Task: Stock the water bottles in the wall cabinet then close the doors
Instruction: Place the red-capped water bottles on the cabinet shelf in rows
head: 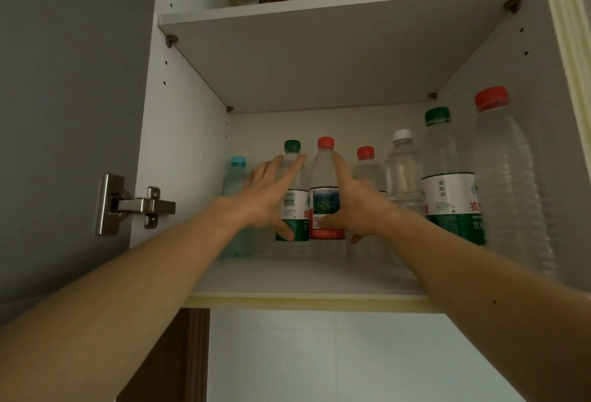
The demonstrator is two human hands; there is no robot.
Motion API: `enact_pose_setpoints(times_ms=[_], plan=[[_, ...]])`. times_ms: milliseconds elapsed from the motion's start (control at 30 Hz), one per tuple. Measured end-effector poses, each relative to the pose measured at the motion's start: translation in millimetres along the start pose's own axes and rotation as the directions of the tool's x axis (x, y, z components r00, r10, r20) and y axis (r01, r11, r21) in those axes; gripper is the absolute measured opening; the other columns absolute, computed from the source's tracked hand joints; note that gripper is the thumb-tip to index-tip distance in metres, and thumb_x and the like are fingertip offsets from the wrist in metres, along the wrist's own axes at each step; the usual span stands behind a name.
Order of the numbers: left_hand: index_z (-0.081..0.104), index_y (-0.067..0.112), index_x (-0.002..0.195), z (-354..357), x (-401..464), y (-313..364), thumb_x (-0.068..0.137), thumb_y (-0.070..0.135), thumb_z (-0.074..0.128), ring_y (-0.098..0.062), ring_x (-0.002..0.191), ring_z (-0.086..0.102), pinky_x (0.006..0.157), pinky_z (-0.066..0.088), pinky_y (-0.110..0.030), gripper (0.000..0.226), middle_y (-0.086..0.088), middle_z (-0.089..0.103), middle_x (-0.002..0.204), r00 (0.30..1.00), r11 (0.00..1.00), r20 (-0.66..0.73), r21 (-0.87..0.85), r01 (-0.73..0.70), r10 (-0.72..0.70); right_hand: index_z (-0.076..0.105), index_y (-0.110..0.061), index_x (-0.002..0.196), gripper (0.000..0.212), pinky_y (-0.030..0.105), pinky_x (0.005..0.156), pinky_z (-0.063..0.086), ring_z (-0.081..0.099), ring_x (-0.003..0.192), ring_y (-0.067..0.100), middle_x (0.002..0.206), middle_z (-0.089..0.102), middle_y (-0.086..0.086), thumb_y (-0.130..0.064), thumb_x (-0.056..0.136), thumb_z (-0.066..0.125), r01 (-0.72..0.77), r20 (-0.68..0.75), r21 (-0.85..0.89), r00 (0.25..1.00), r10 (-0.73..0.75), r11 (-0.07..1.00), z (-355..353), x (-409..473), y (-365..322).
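Seven bottles (326, 190) stood on the cabinet shelf (287, 276), both hands (271, 196) (358, 206) open-fingered around them, doors apparently not yet closed

Grey wall (64, 81), white tiles (319, 353) below, dim light.

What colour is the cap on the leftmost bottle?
Light blue cap, seen in the head view.

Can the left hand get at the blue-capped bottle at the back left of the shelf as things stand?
Probably yes. The left hand is open right beside the blue-capped bottle, partly in front of it, and nothing stands between them; the green-capped bottle lies to its right.
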State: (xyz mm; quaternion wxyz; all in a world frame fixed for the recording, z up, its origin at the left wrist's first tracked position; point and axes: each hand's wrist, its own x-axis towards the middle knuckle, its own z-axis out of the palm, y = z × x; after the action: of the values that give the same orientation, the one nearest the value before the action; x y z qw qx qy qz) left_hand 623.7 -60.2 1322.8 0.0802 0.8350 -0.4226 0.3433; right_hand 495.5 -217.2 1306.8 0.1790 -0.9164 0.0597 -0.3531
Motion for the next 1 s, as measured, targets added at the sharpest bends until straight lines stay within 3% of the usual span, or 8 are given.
enact_pose_setpoints(times_ms=[100,167,267,433,600,800,1000], plan=[[-0.025,0.039,0.153,0,6,-2,0.052,0.054,0.094,-0.031,0.153,-0.007,0.122,0.004,-0.055,0.157,-0.008,-0.010,0.167,1.000,0.998,-0.001,0.060,0.003,-0.003,-0.013,-0.053,0.150,0.126,0.043,0.061,0.064,0.061,0.094,0.030,0.119,0.039,0.004,-0.024,0.078,0.086,0.057,-0.057,-0.145,0.996,-0.066,0.988,-2,-2,-1],[-0.022,0.039,0.154,4,10,-4,0.052,0.056,0.094,-0.031,0.153,-0.005,0.122,0.006,-0.053,0.155,-0.007,-0.009,0.167,1.000,0.999,-0.013,0.047,0.001,0.000,-0.001,-0.044,0.153,0.118,0.051,0.085,0.060,0.058,0.109,0.033,0.129,0.042,0.012,-0.026,0.076,0.087,0.082,-0.088,-0.244,0.990,-0.106,0.966,-2,-3,-1],[-0.019,0.041,0.155,13,15,-6,0.051,0.057,0.094,-0.031,0.153,-0.005,0.121,0.008,-0.053,0.153,-0.006,-0.008,0.166,1.000,1.000,-0.026,0.009,-0.010,0.011,0.010,-0.031,0.154,0.113,0.050,0.099,0.051,0.048,0.123,0.035,0.136,0.040,0.014,-0.032,0.073,0.088,0.108,-0.130,-0.377,0.977,-0.168,0.920,-2,-2,-1],[-0.019,0.039,0.155,23,28,-6,0.054,0.060,0.091,-0.034,0.151,-0.006,0.122,0.005,-0.056,0.151,-0.012,-0.003,0.163,1.000,0.999,0.019,0.043,0.022,-0.023,0.010,-0.027,0.156,0.110,0.050,0.109,0.037,0.030,0.137,0.037,0.142,0.041,0.016,-0.040,0.076,0.085,0.112,-0.133,-0.508,0.969,-0.206,0.854,-2,0,-1],[-0.013,0.046,0.152,34,31,-10,0.057,0.050,0.093,-0.032,0.151,-0.010,0.119,0.008,-0.066,0.143,-0.007,-0.002,0.161,0.999,0.999,0.012,-0.017,0.036,-0.036,0.001,-0.035,0.155,0.114,0.058,0.114,0.023,0.029,0.137,0.040,0.146,0.038,0.016,-0.060,0.075,0.078,0.100,-0.098,-0.669,0.971,-0.220,0.737,-2,-2,-2],[-0.017,0.047,0.150,51,33,-22,0.060,0.066,0.083,-0.035,0.150,-0.015,0.117,-0.004,-0.065,0.136,-0.011,-0.001,0.160,0.995,0.996,-0.090,0.084,-0.031,0.039,-0.005,-0.034,0.155,0.118,0.070,0.114,-0.009,0.016,0.147,0.045,0.155,0.032,0.019,-0.073,0.073,0.070,0.061,-0.090,-0.780,0.974,-0.207,0.622,4,8,-5],[-0.027,0.045,0.148,56,36,-27,0.063,0.074,0.076,-0.039,0.151,-0.017,0.117,-0.009,-0.061,0.136,-0.015,-0.006,0.162,0.990,0.982,-0.117,0.179,-0.057,0.079,-0.011,-0.027,0.156,0.124,0.071,0.115,-0.008,0.013,0.150,0.043,0.159,0.030,0.019,-0.076,0.073,0.068,0.062,-0.025,-0.837,0.988,-0.151,0.544,6,26,0]])
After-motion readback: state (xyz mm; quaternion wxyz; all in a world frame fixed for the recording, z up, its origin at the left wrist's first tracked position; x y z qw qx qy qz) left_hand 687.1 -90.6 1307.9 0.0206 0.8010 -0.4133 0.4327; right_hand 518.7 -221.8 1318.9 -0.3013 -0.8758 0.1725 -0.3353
